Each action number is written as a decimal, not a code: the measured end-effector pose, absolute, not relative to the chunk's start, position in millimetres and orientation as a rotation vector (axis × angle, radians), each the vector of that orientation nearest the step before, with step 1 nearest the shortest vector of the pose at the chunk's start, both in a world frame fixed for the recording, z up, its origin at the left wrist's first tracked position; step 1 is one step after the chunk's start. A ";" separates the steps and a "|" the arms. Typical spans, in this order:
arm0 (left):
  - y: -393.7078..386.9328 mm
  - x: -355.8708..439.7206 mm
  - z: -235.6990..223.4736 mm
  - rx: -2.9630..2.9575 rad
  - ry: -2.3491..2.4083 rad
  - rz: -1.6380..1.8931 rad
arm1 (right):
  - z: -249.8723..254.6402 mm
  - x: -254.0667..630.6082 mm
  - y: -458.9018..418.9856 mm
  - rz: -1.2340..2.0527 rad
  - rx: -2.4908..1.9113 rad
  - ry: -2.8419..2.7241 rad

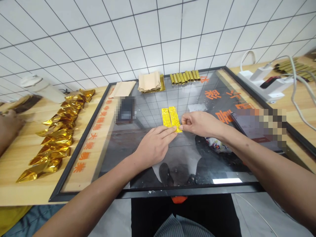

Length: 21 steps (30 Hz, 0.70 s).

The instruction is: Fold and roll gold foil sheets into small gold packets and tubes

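A sheet of shiny yellow-gold foil paper (166, 116), folded into two side-by-side strips, lies flat on the black-framed glass board (118, 144). My left hand (155, 144) reaches in from below with its fingers stretched out, the tips pressing on the lower part of the paper. At the paper's lower right edge is my right hand (198, 123), fingers curled closed and thumb side against the edge. Whether those curled fingers pinch anything is hidden. Behind them a row of small rolled gold tubes (185, 77) lies beside a stack of tan paper sheets (149, 81).
Several folded gold foil pieces (58, 136) line the wooden table at left, near a white cup (40, 87) and another person's hand (11, 126). A dark, blurred device (125, 110) sits on the glass. Right are a phone (256, 131) and a power strip (261, 84) with cables.
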<state>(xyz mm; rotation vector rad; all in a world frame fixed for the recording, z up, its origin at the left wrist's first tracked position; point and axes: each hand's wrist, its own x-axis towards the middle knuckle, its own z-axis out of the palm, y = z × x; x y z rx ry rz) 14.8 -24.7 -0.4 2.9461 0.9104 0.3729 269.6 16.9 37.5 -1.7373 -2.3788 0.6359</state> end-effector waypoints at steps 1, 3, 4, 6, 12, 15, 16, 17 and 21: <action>-24.6 14.9 -0.3 2.947 0.911 0.365 | 37.8 268.1 16.7 0.607 -1.768 -2.363; -24.6 15.0 -0.1 2.947 0.911 0.357 | 38.3 265.6 16.1 0.574 -1.808 -2.341; -24.6 15.0 -0.2 2.947 0.912 0.360 | 38.5 264.9 15.7 0.566 -1.819 -2.337; -24.4 14.9 -0.3 2.947 0.907 0.373 | 39.0 264.4 15.0 0.551 -1.826 -2.341; -24.3 16.2 2.0 2.905 0.900 0.380 | 38.3 265.3 13.0 0.570 -1.796 -2.360; -24.7 16.9 4.7 2.902 0.908 0.366 | 36.6 264.6 12.8 0.537 -1.835 -2.372; -24.4 16.5 5.7 2.908 0.906 0.359 | 36.0 264.3 12.9 0.532 -1.844 -2.374; -23.7 15.5 6.9 2.914 0.897 0.351 | 35.5 264.1 13.0 0.535 -1.847 -2.376; -14.6 3.3 12.3 2.949 0.812 0.346 | 34.2 264.3 13.9 0.550 -1.852 -2.368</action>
